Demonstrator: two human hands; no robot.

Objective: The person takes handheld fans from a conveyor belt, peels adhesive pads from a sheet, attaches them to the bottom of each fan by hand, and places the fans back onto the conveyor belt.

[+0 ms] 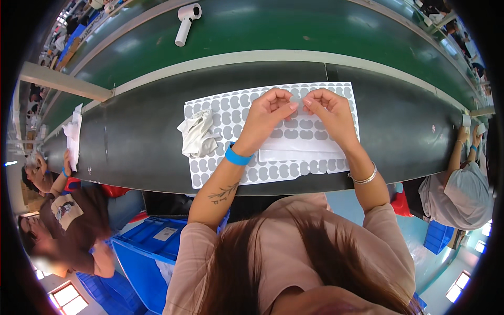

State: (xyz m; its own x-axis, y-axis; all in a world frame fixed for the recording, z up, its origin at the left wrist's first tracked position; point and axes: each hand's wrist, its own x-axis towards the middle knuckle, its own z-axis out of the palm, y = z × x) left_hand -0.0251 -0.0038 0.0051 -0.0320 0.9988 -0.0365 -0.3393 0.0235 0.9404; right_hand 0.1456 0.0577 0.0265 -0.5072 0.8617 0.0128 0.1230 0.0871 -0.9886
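Observation:
My left hand [270,116] and my right hand [332,111] are raised close together, thumbs and index fingers pinched. Between their fingertips is a small, thin, greyish sticker [296,99], partly hidden by the fingers. Below them lies a large white sheet [226,106] printed with rows of grey rounded, notched stickers. A smaller sheet [304,134] of the same stickers, with a bare white strip along its near edge, rests on top, under my hands. To the left of my left hand a crumpled white cloth [198,134] sits on the large sheet.
The dark work surface [142,126] borders a green conveyor belt [252,31], where a white handheld fan [186,23] lies. A blue crate [152,241] stands below at left. Co-workers sit on both sides; the left one [73,210] touches white sheets [73,137].

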